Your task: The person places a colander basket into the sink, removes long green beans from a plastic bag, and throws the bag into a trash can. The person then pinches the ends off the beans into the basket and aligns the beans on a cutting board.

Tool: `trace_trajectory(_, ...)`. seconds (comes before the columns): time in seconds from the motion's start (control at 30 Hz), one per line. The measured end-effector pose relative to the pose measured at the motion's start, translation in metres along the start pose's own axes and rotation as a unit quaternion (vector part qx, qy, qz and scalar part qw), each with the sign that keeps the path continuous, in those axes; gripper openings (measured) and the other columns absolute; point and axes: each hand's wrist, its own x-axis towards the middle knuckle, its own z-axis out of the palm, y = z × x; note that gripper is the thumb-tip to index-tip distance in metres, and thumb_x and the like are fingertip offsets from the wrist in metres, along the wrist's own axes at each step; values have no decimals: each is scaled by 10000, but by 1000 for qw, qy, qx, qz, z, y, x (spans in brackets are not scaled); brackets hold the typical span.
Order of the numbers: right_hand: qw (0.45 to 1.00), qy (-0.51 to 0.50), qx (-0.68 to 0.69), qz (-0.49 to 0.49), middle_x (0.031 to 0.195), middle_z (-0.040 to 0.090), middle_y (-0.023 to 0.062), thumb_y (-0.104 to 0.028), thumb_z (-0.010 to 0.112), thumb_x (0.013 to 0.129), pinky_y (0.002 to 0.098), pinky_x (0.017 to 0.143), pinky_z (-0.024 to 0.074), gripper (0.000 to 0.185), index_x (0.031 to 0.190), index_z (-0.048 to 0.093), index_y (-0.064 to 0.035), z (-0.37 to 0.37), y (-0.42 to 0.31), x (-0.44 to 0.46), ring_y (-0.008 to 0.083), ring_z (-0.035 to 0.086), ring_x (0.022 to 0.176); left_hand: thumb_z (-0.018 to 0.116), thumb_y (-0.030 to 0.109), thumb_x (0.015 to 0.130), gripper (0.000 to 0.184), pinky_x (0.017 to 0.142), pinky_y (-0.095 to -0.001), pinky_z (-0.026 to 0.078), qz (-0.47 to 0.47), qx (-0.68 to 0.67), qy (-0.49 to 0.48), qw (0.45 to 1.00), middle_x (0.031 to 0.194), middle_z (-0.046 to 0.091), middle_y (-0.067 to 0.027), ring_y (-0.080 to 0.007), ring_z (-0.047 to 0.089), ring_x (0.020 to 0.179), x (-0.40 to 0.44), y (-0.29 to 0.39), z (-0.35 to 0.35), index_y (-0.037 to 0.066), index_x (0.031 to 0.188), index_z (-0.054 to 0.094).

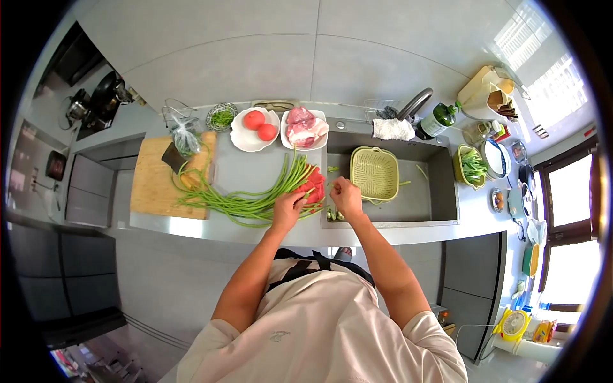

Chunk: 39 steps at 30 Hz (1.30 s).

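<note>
Long green beans [255,199] lie in a loose bundle across the counter, their right ends by a red bag or wrapping [313,185]. My left hand [290,207] is closed at the right part of the bundle, its fingers round bean ends. Over the left edge of the sink [415,185], my right hand [347,196] has its fingers pinched together; what they hold, if anything, is too small to name. Just right of that hand, a yellow-green basket [374,173] sits in the sink. Small green pieces [333,214] lie in the sink's left part, below my right hand.
A cutting board [150,182] lies left, with a plastic bag [186,135] and a dark blade [173,157]. Behind the beans stand plates of tomatoes [254,119] and raw meat [305,127]. A faucet [416,104], green bottle [439,120] and basket of greens [471,166] are right.
</note>
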Motion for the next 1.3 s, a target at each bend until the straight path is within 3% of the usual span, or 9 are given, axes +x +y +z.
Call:
trace_trajectory(0.1, 997, 25, 53, -53, 904, 705, 173, -44, 690, 843, 434, 755, 566, 219, 1054, 746, -50, 4, -5, -8, 373, 690, 809, 781, 15, 859, 231, 774, -412, 572, -53, -57, -10, 997, 973, 754, -162, -327, 729, 871, 1, 0, -1, 5, 1079, 712)
trace_trajectory(0.37, 984, -109, 127, -59, 938, 734, 155, -65, 711, 857, 426, 751, 570, 222, 1071, 767, -73, 15, -34, -17, 346, 709, 850, 735, 4, 922, 302, 906, -350, 580, -98, -118, -56, 987, 1109, 753, -157, -235, 746, 1059, -4, -7, -1, -16, 1209, 646)
trace_trajectory(0.6, 985, -64, 24, -157, 809, 715, 125, -179, 724, 828, 446, 666, 567, 144, 928, 763, -84, 17, -37, -23, 347, 692, 750, 753, 21, 881, 254, 790, -398, 568, -42, -27, -79, 996, 984, 751, -162, -317, 728, 890, -3, 3, -9, 29, 1133, 718)
trace_trajectory(0.9, 990, 9, -23, -142, 744, 686, 126, -149, 721, 775, 446, 614, 547, 84, 800, 721, -69, 34, -33, -34, 350, 657, 674, 735, 52, 855, 238, 746, -458, 536, -1, 35, -72, 997, 876, 705, -182, -367, 673, 816, -1, 11, -2, 40, 1092, 753)
trace_trajectory(1.0, 995, 26, 25, -89, 703, 678, 100, -132, 715, 794, 430, 589, 538, 79, 758, 718, -62, 39, -33, -33, 288, 653, 609, 728, 43, 866, 239, 753, -460, 537, -4, 23, -65, 998, 886, 708, -191, -368, 676, 828, 0, 5, 2, 32, 1104, 750)
trace_trajectory(1.07, 984, -27, 125, 123, 677, 668, 68, -127, 714, 828, 384, 553, 513, 137, 713, 702, -53, 35, -35, -29, 214, 634, 586, 722, 37, 876, 236, 758, -459, 538, 2, 7, -55, 998, 895, 711, -197, -371, 678, 831, 1, 0, 4, 27, 1110, 747)
trace_trajectory(1.13, 897, -105, 297, 308, 674, 658, 21, -121, 700, 886, 277, 502, 451, 161, 756, 727, -31, 32, -32, -20, 89, 572, 573, 717, 32, 887, 233, 762, -456, 539, -23, -4, -61, 998, 907, 714, -201, -374, 679, 836, 3, 5, 1, 24, 1119, 746)
trace_trajectory(1.23, 750, -132, 513, 396, 700, 687, 41, -114, 700, 890, 228, 487, 418, 131, 869, 758, 2, 27, -26, -18, 76, 559, 552, 713, 35, 902, 228, 773, -450, 539, -46, -21, -70, 996, 941, 716, -202, -374, 679, 856, 8, 11, -3, 18, 1129, 732)
trace_trajectory(1.3, 766, -146, 509, 364, 718, 702, 46, -114, 683, 899, 236, 498, 445, 150, 929, 762, 10, 27, -27, -16, 82, 576, 555, 713, 39, 906, 230, 791, -450, 535, -36, -24, -66, 997, 966, 716, -197, -375, 674, 881, 12, 8, -2, 16, 1134, 719)
